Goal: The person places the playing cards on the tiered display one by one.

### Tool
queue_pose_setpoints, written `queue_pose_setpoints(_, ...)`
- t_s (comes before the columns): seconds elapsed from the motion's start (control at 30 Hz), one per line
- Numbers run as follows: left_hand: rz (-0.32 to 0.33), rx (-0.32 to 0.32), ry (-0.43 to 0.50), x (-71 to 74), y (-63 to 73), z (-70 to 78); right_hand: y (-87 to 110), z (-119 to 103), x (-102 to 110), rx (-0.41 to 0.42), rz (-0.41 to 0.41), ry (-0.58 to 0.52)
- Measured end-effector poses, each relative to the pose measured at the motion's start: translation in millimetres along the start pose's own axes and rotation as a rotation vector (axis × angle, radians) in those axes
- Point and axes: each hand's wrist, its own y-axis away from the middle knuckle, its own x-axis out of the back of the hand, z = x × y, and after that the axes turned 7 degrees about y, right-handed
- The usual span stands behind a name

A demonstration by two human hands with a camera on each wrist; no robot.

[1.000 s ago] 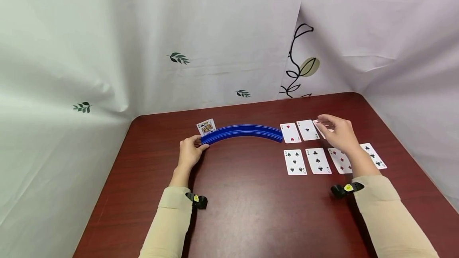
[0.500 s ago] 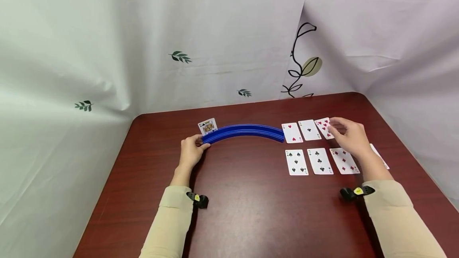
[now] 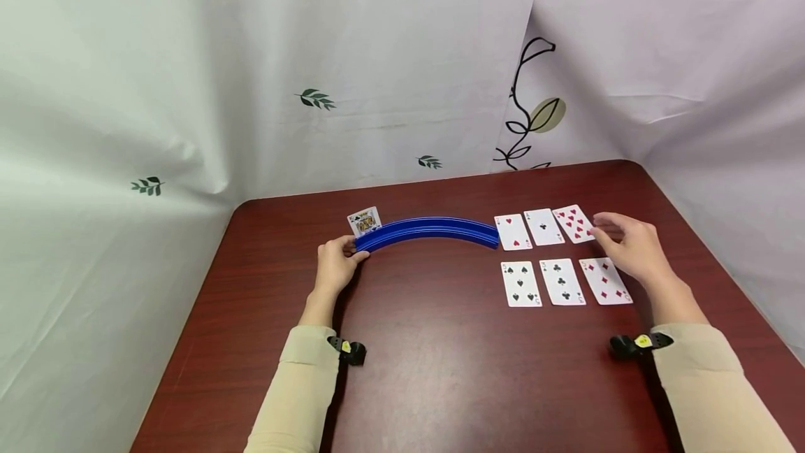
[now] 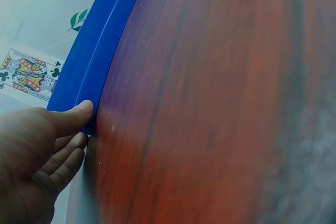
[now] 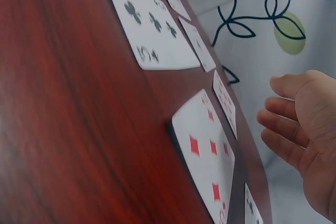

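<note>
My left hand (image 3: pixel 336 268) pinches the left end of a curved blue card holder (image 3: pixel 434 228) between thumb and fingers. A king of clubs (image 3: pixel 365 221) stands tilted at that end; in the left wrist view, the king card (image 4: pixel 31 74) shows behind the holder's wall. To the right, my right hand (image 3: pixel 632 247) is just beside a hearts card (image 3: pixel 573 223), the last in the back row. The right wrist view shows that hand (image 5: pixel 310 129) with relaxed fingers and nothing between them. A clubs card (image 5: pixel 251 205), hidden in the head view by my right hand and arm, lies below it.
Left in the back row are a two of hearts (image 3: pixel 512 232) and an ace of clubs (image 3: pixel 544 227). Nearer me lie a spades card (image 3: pixel 520 284), a clubs card (image 3: pixel 562 282) and a diamonds card (image 3: pixel 605 281). White patterned sheeting (image 3: pixel 377 54) rises behind the dark red table (image 3: pixel 440 369).
My right hand has moved right and slightly nearer, uncovering the hearts card at the back row's end and covering the front row's rightmost card. My left hand keeps its hold on the card holder.
</note>
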Motion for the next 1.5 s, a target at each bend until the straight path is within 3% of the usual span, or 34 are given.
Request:
queue_pose_setpoints(0.43, -0.003, -0.002, -0.011, 0.5, 0.4, 0.3, 13.2, 24.7, 10.4, 0.007, -0.001, 0.075)
queue_pose_setpoints(0.83, -0.036, -0.005, 0.005, -9.3, 2.6, 3.7, 36.6, 43.5, 19.0, -0.044, -0.043, 0.148)
queue_pose_setpoints(1.27, -0.013, -0.002, -0.001, -3.5, 4.6, 3.8, 35.3, 50.8, 26.1, -0.023, -0.208, 0.138)
queue_pose_setpoints(1.5, -0.013, 0.001, -0.005, -1.5, 2.9, 4.5, 32.1, 54.8, 34.4, 0.004, -0.222, 0.148)
